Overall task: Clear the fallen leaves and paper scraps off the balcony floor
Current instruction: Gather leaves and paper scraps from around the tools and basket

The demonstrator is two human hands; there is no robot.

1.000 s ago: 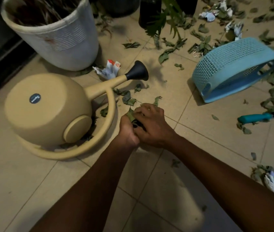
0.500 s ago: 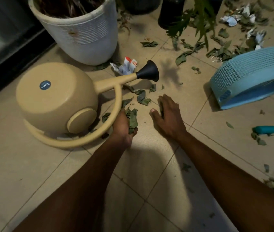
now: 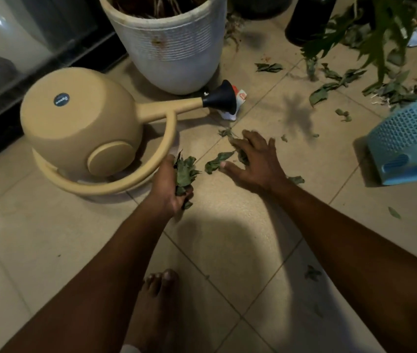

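Toes of a bare foot (image 3: pixel 160 284) rest on the beige tiled floor (image 3: pixel 49 250) at the near edge, between the two forearms. Further out, the left hand (image 3: pixel 170 184) is curled round a bunch of green leaves (image 3: pixel 185 173), gripping them upright just beside the looped handle of a tan watering can (image 3: pixel 82 128). The right hand (image 3: pixel 255 159) lies palm down with fingers spread and relaxed, holding nothing, its fingertips touching a few loose leaves on the tile. One curled leaf (image 3: pixel 217 161) lies on the floor between the two hands, close to the right thumb. The watering can lies on its side, its black rose (image 3: pixel 221 99) pointing right. Just behind the rose sits a crumpled paper scrap (image 3: pixel 239 98), white with red print; whether the two touch I cannot tell. A white ribbed planter (image 3: pixel 169 47) stands behind the can. To the right a light-blue plastic basket (image 3: pixel 411 138) lies tipped on its side. More fallen leaves (image 3: pixel 329 85) are strewn over the tiles beyond it, under the hanging foliage of a green plant (image 3: pixel 380 29), and a dark pot (image 3: pixel 309 19) stands at the far edge.
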